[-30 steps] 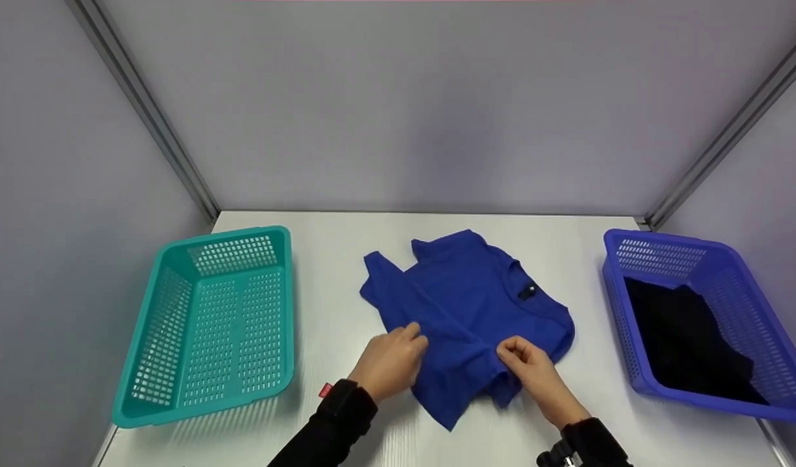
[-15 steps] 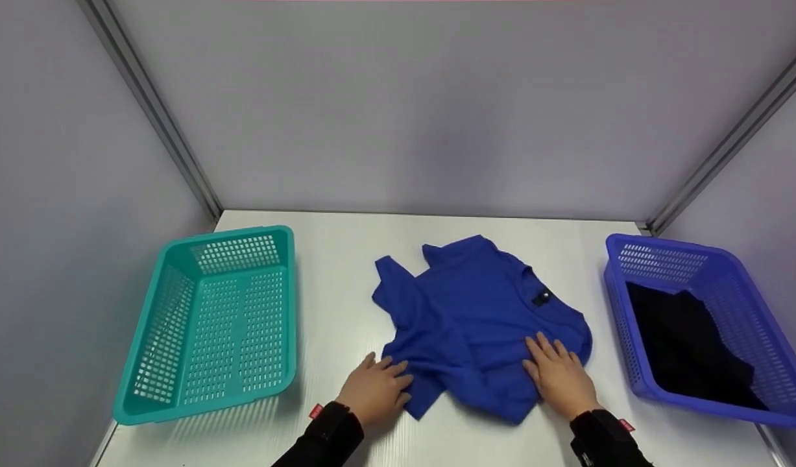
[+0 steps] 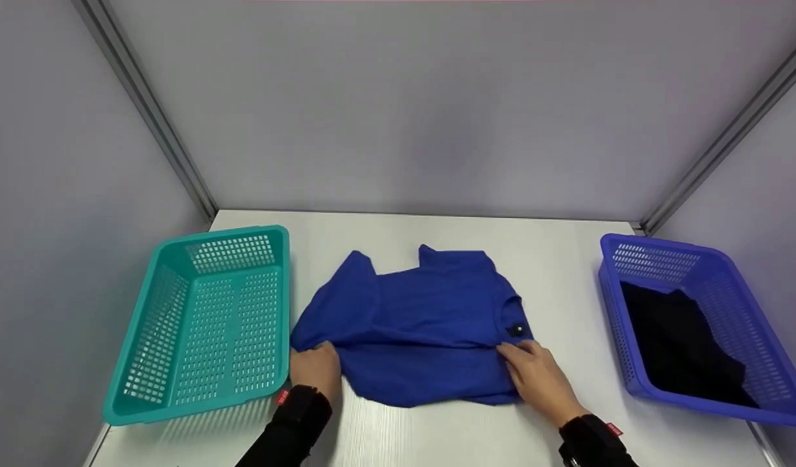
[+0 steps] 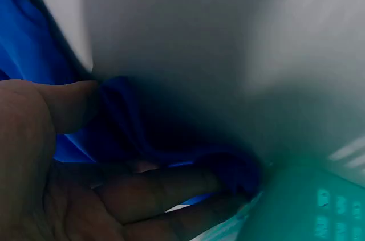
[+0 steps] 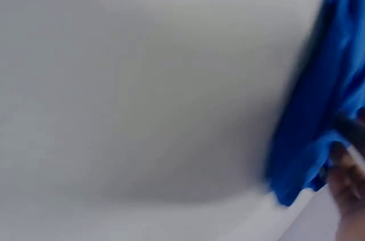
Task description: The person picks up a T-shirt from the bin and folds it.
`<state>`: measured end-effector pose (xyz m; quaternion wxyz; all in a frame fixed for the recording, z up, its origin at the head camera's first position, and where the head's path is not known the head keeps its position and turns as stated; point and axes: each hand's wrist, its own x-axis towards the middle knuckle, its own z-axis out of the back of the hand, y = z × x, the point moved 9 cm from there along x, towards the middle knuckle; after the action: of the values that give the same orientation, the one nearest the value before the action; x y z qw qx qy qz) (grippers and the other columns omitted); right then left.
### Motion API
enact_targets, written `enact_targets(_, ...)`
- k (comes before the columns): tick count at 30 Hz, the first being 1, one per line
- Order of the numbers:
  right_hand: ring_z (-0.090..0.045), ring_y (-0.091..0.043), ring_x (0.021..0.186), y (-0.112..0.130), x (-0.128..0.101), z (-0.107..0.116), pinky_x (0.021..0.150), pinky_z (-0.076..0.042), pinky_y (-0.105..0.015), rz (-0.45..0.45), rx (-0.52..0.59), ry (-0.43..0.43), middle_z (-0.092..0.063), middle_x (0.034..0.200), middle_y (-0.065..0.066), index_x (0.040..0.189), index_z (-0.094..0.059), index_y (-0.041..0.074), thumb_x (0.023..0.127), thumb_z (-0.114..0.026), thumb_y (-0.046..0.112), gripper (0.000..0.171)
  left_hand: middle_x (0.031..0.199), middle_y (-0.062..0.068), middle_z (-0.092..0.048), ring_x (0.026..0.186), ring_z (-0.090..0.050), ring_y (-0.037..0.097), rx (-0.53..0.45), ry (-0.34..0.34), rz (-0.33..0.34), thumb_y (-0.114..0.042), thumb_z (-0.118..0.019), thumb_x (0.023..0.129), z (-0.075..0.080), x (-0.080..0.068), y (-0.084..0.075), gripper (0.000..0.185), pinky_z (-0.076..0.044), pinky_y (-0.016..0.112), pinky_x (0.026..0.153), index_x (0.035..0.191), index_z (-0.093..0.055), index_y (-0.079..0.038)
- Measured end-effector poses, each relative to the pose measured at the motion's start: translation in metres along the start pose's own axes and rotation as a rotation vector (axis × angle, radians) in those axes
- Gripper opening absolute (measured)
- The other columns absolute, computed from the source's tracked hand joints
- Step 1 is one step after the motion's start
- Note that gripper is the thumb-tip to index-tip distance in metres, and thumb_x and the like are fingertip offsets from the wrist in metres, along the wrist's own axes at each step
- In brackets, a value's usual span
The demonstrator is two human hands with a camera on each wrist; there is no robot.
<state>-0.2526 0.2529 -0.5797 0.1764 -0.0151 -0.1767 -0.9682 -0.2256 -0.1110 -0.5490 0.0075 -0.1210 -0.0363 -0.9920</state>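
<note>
- Both my hands were on the blue T-shirt (image 3: 417,324), which lay crumpled across the middle of the desk (image 3: 566,272), between the two baskets.
- My left hand (image 3: 315,368) pinched the shirt's left edge; the left wrist view showed thumb and fingers (image 4: 165,187) curled round a bunch of blue cloth.
- My right hand (image 3: 534,376) gripped the cloth just below the collar tag, fingers bent onto the fold.
- As I judged it, I was at the spreading step: the shirt was pulled wide but lay doubled and wrinkled.
- A next move would have called for an even pull from both grips, keeping the cloth low over the desk.
- One teal basket (image 3: 203,324) stood at my left, touching or nearly touching the shirt's edge.
- One blue basket (image 3: 689,324) stood at my right, well apart from it, with dark clothing (image 3: 676,344) inside.
- Around the white desk stood plain grey walls with metal strips in the corners.
</note>
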Motion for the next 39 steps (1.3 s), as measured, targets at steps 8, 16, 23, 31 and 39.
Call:
enact_targets(8,-0.056,-0.062,0.125,-0.018,-0.008,-0.006,0.100,-0.051,-0.066,-0.090,-0.282,-0.009,-0.055,0.150,-0.031,0.149,-0.059,0.010,0.105,-0.064,0.031,0.049,0.123,0.025,-0.065,0.119,-0.061,0.049,-0.204,0.059,-0.217,-0.024,-0.077,0.088,-0.013,0.007,-0.028,0.043,-0.049,0.066,0.103,0.121,-0.063,-0.001)
enact_targets(16,-0.067,-0.044,0.073,-0.022,-0.019,0.013,0.079,-0.044,-0.057,-0.171,-0.535,-0.160,-0.067,0.069,-0.026,0.135,-0.068,0.002,0.099,-0.070,0.031,0.047,0.150,0.035,-0.052,0.137,-0.051,0.058,-0.272,0.306,-0.034,-0.069,-0.059,0.096,-0.033,0.004,-0.033,0.084,-0.049,0.066,0.105,0.156,-0.051,-0.010)
enact_targets(23,-0.065,-0.044,0.064,-0.025,-0.022,0.017,0.089,-0.042,-0.063,-0.190,-0.531,-0.145,-0.058,0.054,-0.017,0.133,-0.064,-0.007,0.098,-0.071,0.032,0.053,0.076,0.021,-0.073,0.084,-0.074,0.039,0.047,0.373,0.073,-0.090,-0.049,0.084,-0.029,0.003,-0.034,0.107,-0.055,0.058,0.082,0.150,-0.058,-0.006)
enact_targets(31,-0.047,-0.060,0.135,-0.055,0.002,0.013,0.114,-0.024,-0.074,-0.236,-0.090,-0.058,-0.037,0.154,-0.045,0.161,-0.039,0.004,0.105,-0.062,0.025,0.064,0.153,0.037,-0.049,0.136,-0.049,0.062,-0.118,0.278,0.086,-0.076,-0.063,0.089,-0.037,0.011,-0.014,0.095,-0.043,0.068,0.108,0.157,-0.050,-0.009)
enact_targets(39,-0.020,-0.059,0.153,-0.047,-0.012,0.013,0.117,-0.013,-0.080,-0.151,0.074,-0.069,-0.017,0.171,-0.031,0.163,-0.036,0.008,0.099,-0.070,0.013,0.073,0.151,0.030,-0.052,0.137,-0.047,0.061,-0.208,0.152,0.015,-0.064,-0.076,0.085,-0.030,0.003,-0.006,0.093,-0.043,0.071,0.108,0.153,-0.053,-0.004)
